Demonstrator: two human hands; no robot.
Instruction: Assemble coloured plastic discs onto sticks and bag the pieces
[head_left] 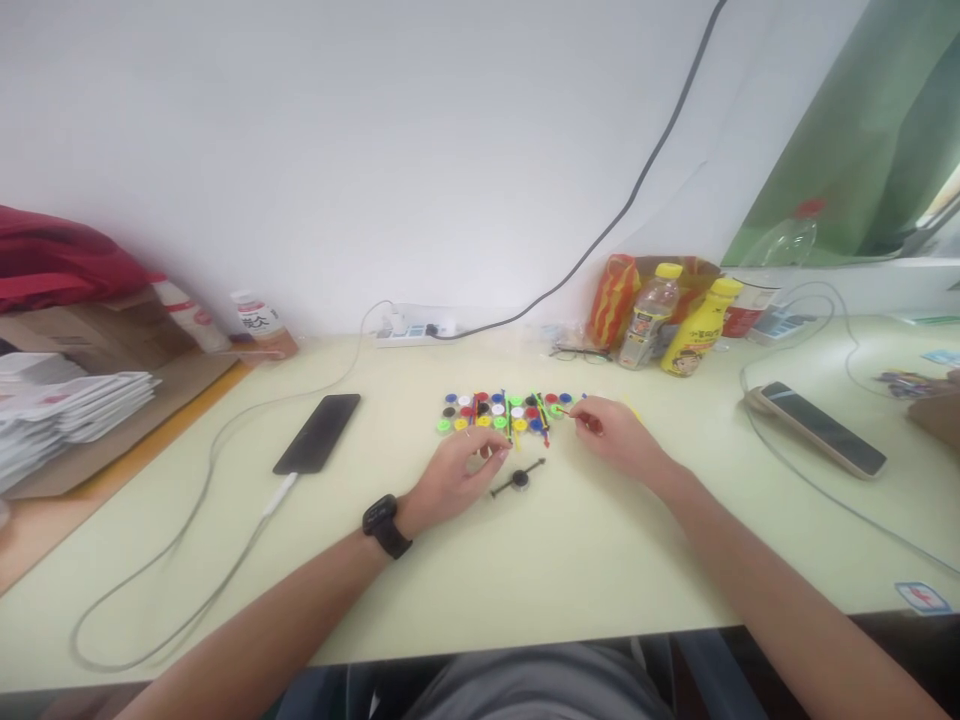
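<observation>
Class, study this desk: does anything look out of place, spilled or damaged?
Nothing looks spilled or damaged. One black disc with a dark slanting rod lies apart, nearer the camera than the coloured discs; it stands out because those sit in rows.

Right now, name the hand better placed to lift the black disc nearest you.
Probably the left hand: it is close to the black disc, while the right hand is farther away.

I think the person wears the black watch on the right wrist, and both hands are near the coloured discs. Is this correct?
Not quite: the head view shows the black watch on the left wrist. The left hand and right hand are indeed near the coloured discs.
</observation>
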